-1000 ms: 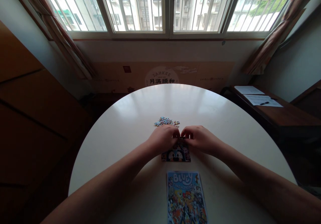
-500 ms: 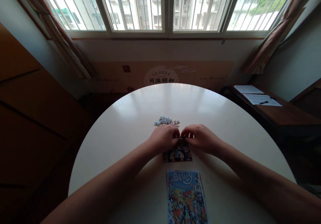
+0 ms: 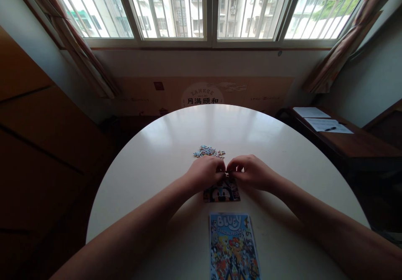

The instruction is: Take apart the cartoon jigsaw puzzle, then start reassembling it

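Note:
My left hand [image 3: 207,172] and my right hand [image 3: 249,172] meet at the top edge of a partly joined jigsaw puzzle [image 3: 222,194]. Fingers of both hands are pinched together around small dark puzzle pieces, whose shapes are mostly hidden. The joined part shows a dark and blue cartoon face and lies flat on the table, its upper left covered by my left hand. Just beyond my hands is a heap of loose puzzle pieces [image 3: 207,151]. Nearer to me lies a colourful Bluey picture sheet [image 3: 234,246] crowded with cartoon figures.
Everything lies on a round white table [image 3: 150,158]. To the right stands a brown side table [image 3: 361,142] with papers [image 3: 328,125] and a pen. A wooden cabinet [image 3: 40,146] is at the left. Behind are a printed cardboard panel [image 3: 260,89] and barred windows.
Both hands stay at the puzzle's top edge with almost no movement. The pinched fingers have shifted only very slightly.

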